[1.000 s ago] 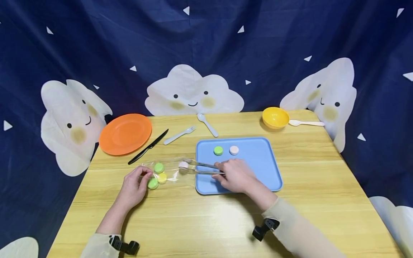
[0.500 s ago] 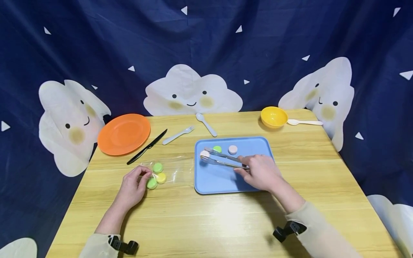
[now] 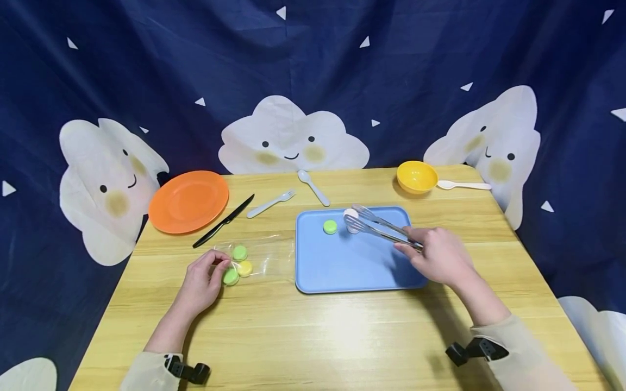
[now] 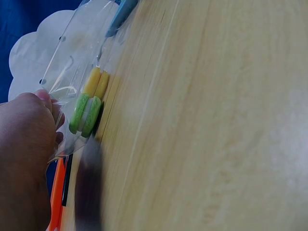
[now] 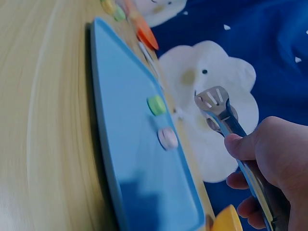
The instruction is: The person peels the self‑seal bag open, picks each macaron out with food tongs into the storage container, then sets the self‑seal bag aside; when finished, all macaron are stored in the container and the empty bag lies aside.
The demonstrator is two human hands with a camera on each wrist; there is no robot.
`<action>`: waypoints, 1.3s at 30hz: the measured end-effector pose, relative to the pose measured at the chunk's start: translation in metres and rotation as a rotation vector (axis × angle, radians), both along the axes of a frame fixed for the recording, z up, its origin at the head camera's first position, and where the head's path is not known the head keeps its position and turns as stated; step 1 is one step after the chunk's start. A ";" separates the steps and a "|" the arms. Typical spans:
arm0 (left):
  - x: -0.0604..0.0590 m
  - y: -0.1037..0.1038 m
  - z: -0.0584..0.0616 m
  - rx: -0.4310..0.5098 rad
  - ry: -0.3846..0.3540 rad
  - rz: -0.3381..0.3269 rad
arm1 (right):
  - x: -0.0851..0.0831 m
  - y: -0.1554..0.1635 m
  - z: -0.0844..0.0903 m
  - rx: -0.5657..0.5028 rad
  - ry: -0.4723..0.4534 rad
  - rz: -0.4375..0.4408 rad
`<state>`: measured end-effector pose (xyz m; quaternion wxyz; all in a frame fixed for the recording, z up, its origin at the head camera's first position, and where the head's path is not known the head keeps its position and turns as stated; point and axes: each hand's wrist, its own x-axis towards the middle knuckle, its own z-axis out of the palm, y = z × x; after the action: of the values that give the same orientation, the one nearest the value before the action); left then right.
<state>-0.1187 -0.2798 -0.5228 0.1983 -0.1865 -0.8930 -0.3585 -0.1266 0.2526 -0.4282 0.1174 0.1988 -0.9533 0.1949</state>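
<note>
My right hand [image 3: 440, 260] [image 5: 274, 154] grips metal tongs [image 3: 381, 228] [image 5: 226, 120], whose tips hover over the far part of the blue tray [image 3: 352, 271] [image 5: 130, 159]. The tips seem to pinch a pink macaron [image 3: 349, 213]. On the tray lie a green macaron [image 3: 330, 227] [image 5: 156, 104] and a pink macaron [image 5: 167, 138]. My left hand [image 3: 200, 282] [image 4: 26, 144] pinches the edge of a clear plastic bag [image 3: 264, 252] [image 4: 72, 62]. It holds two green macarons [image 3: 239, 252] [image 4: 85, 115] and a yellow one [image 3: 244, 267] [image 4: 96, 83].
On the wooden table [image 3: 313, 336], an orange plate [image 3: 189, 201] sits far left with a black knife [image 3: 224, 221] beside it. A pale fork [image 3: 271, 205] and spoon [image 3: 314, 188] lie behind the tray. A yellow bowl [image 3: 417, 176] and white spoon [image 3: 463, 185] are far right.
My right hand has carried the tongs with the pink macaron from the bag's mouth rightward over the tray to its far side. The left hand has stayed on the bag.
</note>
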 end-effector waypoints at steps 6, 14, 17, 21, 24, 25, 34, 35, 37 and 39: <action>-0.001 0.001 0.001 -0.001 -0.002 -0.003 | 0.005 0.022 -0.001 0.023 -0.026 -0.084; -0.002 0.000 0.001 0.000 -0.002 0.000 | 0.007 0.043 -0.014 0.070 -0.085 -0.139; -0.002 0.000 0.001 0.004 0.000 -0.003 | 0.007 0.047 -0.019 0.084 -0.116 -0.150; -0.001 0.000 0.002 0.003 -0.010 -0.003 | 0.007 0.050 -0.026 0.095 -0.148 -0.159; -0.001 0.000 0.003 -0.002 -0.016 -0.001 | 0.006 0.051 -0.030 0.099 -0.158 -0.159; -0.001 0.000 0.003 -0.003 -0.017 -0.002 | 0.006 0.051 -0.031 0.100 -0.159 -0.160; -0.001 0.000 0.002 -0.002 -0.003 -0.004 | 0.006 0.050 -0.035 0.104 -0.182 -0.164; -0.001 0.000 0.002 -0.001 -0.005 -0.003 | 0.006 0.049 -0.035 0.103 -0.180 -0.166; -0.001 0.000 0.002 -0.001 -0.008 -0.002 | 0.006 0.046 -0.032 0.101 -0.161 -0.162; -0.001 0.000 0.002 0.001 -0.010 0.000 | 0.006 0.039 -0.029 0.097 -0.132 -0.146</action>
<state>-0.1194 -0.2802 -0.5204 0.1939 -0.1848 -0.8937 -0.3599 -0.1207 0.2918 -0.4567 0.0585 0.1210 -0.9792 0.1520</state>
